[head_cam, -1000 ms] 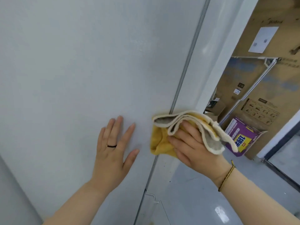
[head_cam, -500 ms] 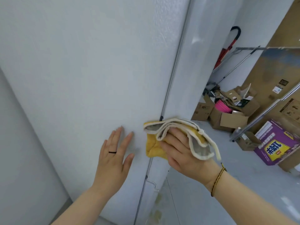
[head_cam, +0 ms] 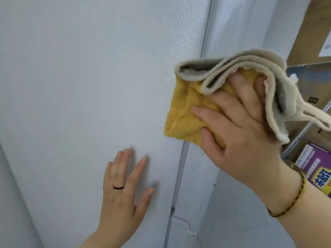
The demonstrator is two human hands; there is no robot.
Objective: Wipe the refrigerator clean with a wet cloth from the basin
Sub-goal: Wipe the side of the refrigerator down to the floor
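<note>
Against the white refrigerator panel (head_cam: pixel 89 86), your right hand (head_cam: pixel 240 138) presses the folded yellow-and-cream cloth (head_cam: pixel 186 113) over the vertical seam, fingers spread flat. Your left hand (head_cam: pixel 123 192) rests splayed below. Behind, a purple printed cardboard box (head_cam: pixel 315 169); contents unseen.

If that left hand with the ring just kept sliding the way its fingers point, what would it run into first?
Likely nothing soon. The left hand lies flat on the refrigerator, fingers pointing up its white panel. That path looks bare; the yellow cloth under the right hand sits off to the right.
</note>
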